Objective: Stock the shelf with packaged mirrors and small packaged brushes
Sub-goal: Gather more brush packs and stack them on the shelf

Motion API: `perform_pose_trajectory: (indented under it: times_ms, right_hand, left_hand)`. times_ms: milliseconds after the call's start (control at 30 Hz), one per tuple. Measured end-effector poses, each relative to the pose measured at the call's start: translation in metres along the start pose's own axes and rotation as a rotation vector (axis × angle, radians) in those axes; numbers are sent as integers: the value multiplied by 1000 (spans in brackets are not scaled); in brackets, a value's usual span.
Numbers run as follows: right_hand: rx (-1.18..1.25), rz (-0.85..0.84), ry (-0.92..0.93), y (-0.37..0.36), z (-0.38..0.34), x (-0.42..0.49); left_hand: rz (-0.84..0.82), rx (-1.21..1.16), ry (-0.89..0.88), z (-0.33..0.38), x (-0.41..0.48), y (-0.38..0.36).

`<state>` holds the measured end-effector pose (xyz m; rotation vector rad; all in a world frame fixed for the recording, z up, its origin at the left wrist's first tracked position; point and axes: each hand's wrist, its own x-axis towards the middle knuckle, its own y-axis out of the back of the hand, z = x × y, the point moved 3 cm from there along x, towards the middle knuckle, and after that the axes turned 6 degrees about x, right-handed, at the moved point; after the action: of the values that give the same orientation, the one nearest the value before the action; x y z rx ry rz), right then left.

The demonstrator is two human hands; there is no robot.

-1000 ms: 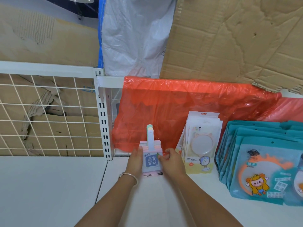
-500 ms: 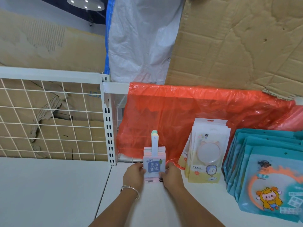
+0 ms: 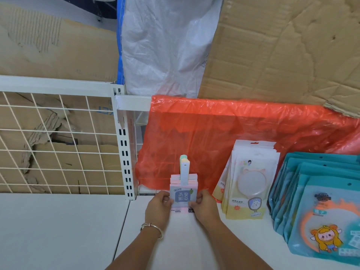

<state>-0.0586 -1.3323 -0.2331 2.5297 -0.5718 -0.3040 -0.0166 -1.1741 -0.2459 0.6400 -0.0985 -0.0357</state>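
Observation:
A small stack of packaged brushes (image 3: pixel 183 189) stands on the white shelf (image 3: pixel 58 230), leaning back toward the red plastic sheet (image 3: pixel 224 133). Their pastel handles stick up above the cards. My left hand (image 3: pixel 158 206) grips the stack's left edge and my right hand (image 3: pixel 204 205) grips its right edge. To the right stands a row of white and yellow packaged mirrors (image 3: pixel 251 182). Further right is a row of teal packaged mirrors (image 3: pixel 321 207) with a cartoon figure on the front.
A white slotted upright (image 3: pixel 125 162) and a wire grid back panel (image 3: pixel 58 143) stand left of the brushes. Cardboard (image 3: pixel 282 45) and a clear plastic bag (image 3: pixel 165 45) rise behind the shelf. A silver bangle (image 3: pixel 153 228) circles my left wrist.
The brush stack has been pushed a little further back toward the red sheet, with both hands still on its sides. The view has shifted slightly.

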Motion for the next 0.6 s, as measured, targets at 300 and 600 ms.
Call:
perform_pose_trajectory:
  times_ms: [300, 600]
  right_hand:
    - [-122, 38, 5, 9, 6, -13]
    - [-140, 29, 51, 22, -2, -44]
  left_hand:
    - [-32, -101, 49, -5, -13, 5]
    - [-79, -6, 86, -9, -25, 44]
